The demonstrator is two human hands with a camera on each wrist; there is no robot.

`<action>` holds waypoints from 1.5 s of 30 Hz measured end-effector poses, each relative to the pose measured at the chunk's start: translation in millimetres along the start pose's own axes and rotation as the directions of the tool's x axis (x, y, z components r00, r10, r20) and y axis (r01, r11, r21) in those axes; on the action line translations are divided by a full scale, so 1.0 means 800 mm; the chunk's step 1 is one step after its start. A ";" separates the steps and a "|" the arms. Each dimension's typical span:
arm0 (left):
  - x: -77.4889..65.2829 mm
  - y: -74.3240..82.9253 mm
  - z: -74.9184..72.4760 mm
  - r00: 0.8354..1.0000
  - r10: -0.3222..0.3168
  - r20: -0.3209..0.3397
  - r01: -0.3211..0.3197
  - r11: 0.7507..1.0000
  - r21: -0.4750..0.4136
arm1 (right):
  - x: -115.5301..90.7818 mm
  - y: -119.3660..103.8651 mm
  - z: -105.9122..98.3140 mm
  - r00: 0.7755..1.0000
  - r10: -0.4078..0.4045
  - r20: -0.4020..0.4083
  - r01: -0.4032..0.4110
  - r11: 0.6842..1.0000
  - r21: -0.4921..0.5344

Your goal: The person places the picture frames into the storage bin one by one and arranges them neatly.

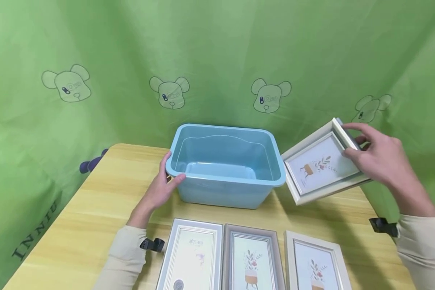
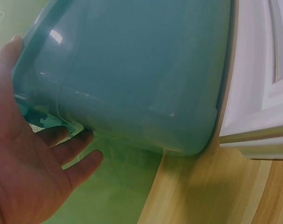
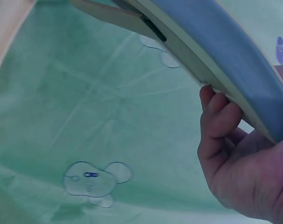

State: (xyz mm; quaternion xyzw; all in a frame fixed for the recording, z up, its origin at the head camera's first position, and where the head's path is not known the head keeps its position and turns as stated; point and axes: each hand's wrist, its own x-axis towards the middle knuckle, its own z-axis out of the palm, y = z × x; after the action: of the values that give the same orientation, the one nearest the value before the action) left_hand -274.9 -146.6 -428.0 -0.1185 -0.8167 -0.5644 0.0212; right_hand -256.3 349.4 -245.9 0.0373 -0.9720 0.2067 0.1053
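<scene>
Nearest position: a pale frame [image 1: 192,257], a grey-brown frame [image 1: 251,257] and a cream frame [image 1: 315,262] lie face up in a row on the table [image 1: 105,209], on the near side of the left fingers and to their right.

The left hand [image 1: 159,189] holds the near left corner of the blue tub [image 1: 222,193]: thumb over the front rim, forefinger along the side, remaining fingers loosely bent and spread outside the wall. The right hand [image 1: 382,155] is closed on the raised frame [image 1: 311,167], thumb on the front, fingers curled over the edge to the back. The raised frame tilts away leftward from the right fingers toward the tub; contact with the rim cannot be confirmed.

Step in hand, as judged: support the frame beside the steadied tub. The next move calls for a secure right grip and clearance between frame and rim.

Appearance: a stepped cream border surrounds a white print of an orange pot with leafy sprigs, turned sideways, pot end toward the tub.

Beyond both hands' fingers hangs a green curtain [image 1: 217,40].
</scene>
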 end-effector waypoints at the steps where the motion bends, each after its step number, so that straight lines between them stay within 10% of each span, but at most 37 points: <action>1: 0.000 0.000 0.000 1.000 0.000 0.001 0.000 1.000 -0.006 | 0.000 -0.003 -0.003 1.000 0.007 -0.012 -0.006 1.000 0.007; 25: -0.001 0.001 0.007 1.000 0.008 -0.005 -0.008 0.999 -0.032 | 0.010 -0.049 -0.049 0.964 0.189 -0.187 -0.145 0.963 0.228; 45: -0.007 0.004 0.010 1.000 0.020 -0.016 -0.020 1.000 -0.021 | 0.035 -0.094 0.001 0.988 0.129 -0.082 -0.107 0.968 0.226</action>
State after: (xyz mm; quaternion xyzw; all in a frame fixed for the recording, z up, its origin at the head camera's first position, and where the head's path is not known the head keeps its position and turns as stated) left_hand -268.2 -139.0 -428.6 -0.1225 -0.8092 -0.5737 0.0319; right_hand -274.7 279.5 -211.0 -0.0193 -0.9372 0.3211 0.1346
